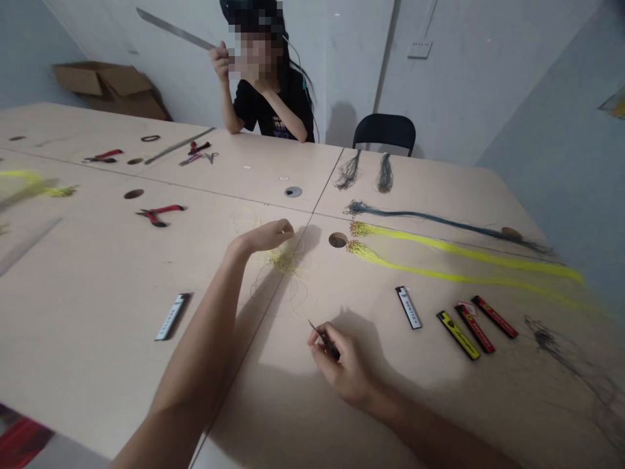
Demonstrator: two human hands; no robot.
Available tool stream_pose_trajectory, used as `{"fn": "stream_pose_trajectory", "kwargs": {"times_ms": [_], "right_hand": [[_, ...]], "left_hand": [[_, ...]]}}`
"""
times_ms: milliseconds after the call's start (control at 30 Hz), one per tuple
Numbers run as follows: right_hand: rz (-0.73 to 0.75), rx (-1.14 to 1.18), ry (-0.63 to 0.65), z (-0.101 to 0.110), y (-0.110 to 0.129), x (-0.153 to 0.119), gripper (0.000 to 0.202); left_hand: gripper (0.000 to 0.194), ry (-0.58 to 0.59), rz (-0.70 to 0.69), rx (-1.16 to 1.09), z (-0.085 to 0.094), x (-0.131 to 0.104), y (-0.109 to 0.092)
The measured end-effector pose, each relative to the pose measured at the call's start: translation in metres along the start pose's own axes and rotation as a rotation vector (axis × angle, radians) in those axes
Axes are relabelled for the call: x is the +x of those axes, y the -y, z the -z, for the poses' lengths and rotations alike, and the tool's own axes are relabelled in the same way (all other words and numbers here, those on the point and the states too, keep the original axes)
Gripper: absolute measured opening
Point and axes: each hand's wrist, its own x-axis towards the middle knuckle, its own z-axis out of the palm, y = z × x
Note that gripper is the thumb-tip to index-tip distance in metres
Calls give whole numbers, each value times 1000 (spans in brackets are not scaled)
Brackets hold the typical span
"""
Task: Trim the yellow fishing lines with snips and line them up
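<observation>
My left hand [268, 236] reaches over the middle of the table, its fingers bent downward above a loose tangle of thin yellowish thread [283, 260]. Whether those fingers hold any of the thread is too small to tell. Nearer to me and to the right, my right hand [339, 361] is closed around a small dark pointed tool [328, 343], whose thin tip points up and left toward the thread. A round cable hole [338, 240] lies right of the tangle.
Yellow cord bundles [454, 251] and a dark one [430, 218] stretch to the right. Flat labelled cases [458, 335] lie before them. Red-handled pliers [160, 213] and a white case [172, 317] are at left. Across the table [97, 260], a person [273, 104] holds a long flat strip [173, 29].
</observation>
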Motion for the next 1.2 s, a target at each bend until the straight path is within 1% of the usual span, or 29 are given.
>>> {"fn": "stream_pose_trajectory", "kwargs": {"times_ms": [167,367,433,533,600,700,767,833,900,967,1067,1200], "right_hand": [[-3,-14,2,0,4,0,7],[-4,-15,6,0,4,0,7],[-3,0,-1,0,2,0,7],[-17,49,-3,2,3,1,9],[0,51,-46,5,8,8,12],[78,-60,-191,11,28,34,15],[120,-174,-261,13,44,62,13],[181,-228,-359,14,59,95,12],[186,-239,-465,13,67,126,13],[163,-248,-516,11,68,150,14],[160,-263,-550,8,61,166,20],[194,-257,-541,8,57,167,23]], "left_hand": [[28,-2,26,-45,3,-5,-6],[23,13,-4,-66,4,-5,-6],[25,11,-20,-114,5,-4,-5],[33,38,-40,-207,7,-5,-3],[36,63,-53,-234,9,-7,-4],[40,82,-69,-235,12,-11,-7],[46,99,-72,-227,13,-13,-10],[52,113,-77,-218,13,-14,-11],[56,122,-93,-218,12,-13,-11],[59,128,-119,-232,12,-11,-10],[60,124,-149,-244,11,-8,-7],[59,100,-156,-231,11,-6,-4]]}}
